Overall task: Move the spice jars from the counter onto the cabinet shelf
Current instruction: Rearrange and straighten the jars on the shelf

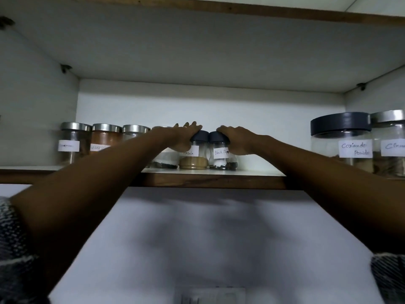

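Hands on shelf: left hand (pixel 186 137) wrapped round small dark-capped glass masala jar (pixel 193 153), right hand (pixel 235 140) round matching black pepper jar (pixel 222 154) touching at its 3 o'clock; both standing near wooden shelf edge (pixel 208 179); careless release could topple either off.

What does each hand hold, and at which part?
The left hand grips the masala jar at its dark cap and upper side. The right hand grips the black pepper jar likewise. Both jars stand on the shelf.

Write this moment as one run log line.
left hand: grips masala jar | right hand: grips black pepper jar | both on shelf
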Motion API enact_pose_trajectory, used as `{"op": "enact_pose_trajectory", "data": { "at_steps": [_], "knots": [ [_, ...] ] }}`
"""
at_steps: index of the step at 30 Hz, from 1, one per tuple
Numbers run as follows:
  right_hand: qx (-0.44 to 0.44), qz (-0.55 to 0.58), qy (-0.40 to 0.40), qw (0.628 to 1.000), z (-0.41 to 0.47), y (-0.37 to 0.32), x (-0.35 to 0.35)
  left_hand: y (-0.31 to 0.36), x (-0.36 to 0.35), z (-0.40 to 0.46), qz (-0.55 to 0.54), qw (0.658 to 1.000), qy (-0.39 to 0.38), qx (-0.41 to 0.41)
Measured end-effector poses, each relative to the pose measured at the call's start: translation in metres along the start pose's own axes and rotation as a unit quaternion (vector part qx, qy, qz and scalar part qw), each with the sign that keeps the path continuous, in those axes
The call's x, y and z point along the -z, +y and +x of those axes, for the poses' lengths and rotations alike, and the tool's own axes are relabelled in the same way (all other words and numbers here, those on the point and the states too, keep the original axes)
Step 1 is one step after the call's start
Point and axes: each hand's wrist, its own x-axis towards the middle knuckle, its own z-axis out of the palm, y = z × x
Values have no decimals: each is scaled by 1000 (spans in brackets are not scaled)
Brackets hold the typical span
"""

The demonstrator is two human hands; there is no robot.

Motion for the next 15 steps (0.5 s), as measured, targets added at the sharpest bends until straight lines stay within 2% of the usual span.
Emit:
{"op": "enact_pose_trajectory", "data": {
  "at_steps": [4, 7, 12, 15],
  "knots": [
    [2, -53, -8, 999, -12, -10, 10, 16, 7, -4, 5, 999, 40, -5],
    [33, -87, 32, 995, -34, -16, 25, 35, 17, -15, -51, 990, 126, -44],
    [131, -255, 109, 952, -76, -16, 63, 80, 47, -42, -61, 964, 242, -93],
    [150, -294, 132, 935, -103, -10, 92, 105, 65, -54, -58, 946, 300, -107]
  ]
}}
